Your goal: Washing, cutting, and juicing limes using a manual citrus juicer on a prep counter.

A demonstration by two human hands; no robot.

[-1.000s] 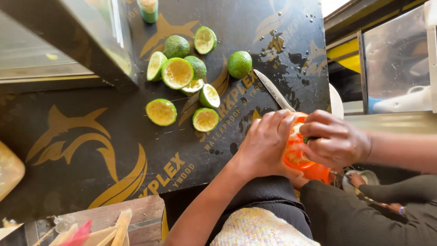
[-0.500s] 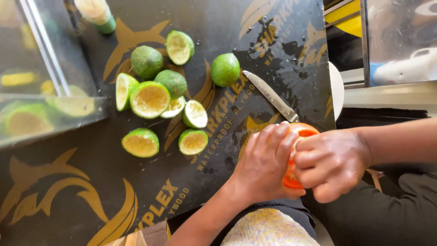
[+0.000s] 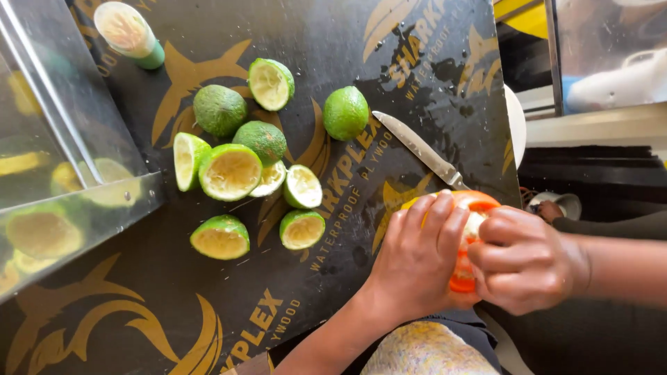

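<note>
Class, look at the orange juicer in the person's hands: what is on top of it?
On the orange juicer a pale fruit half shows between the left hand and right hand. The fingers cover most of it, so its kind and the juicer's inside stay hidden.

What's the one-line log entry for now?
left hand: on orange juicer | right hand: pressing fruit | knife: on board | lime halves: beside

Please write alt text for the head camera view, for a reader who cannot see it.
Two bare hands, the left hand and right hand, clasp an orange juicer at the edge of a dark wet board. A knife lies just above them, and cut and whole green citrus fruits lie scattered to the left.
</note>
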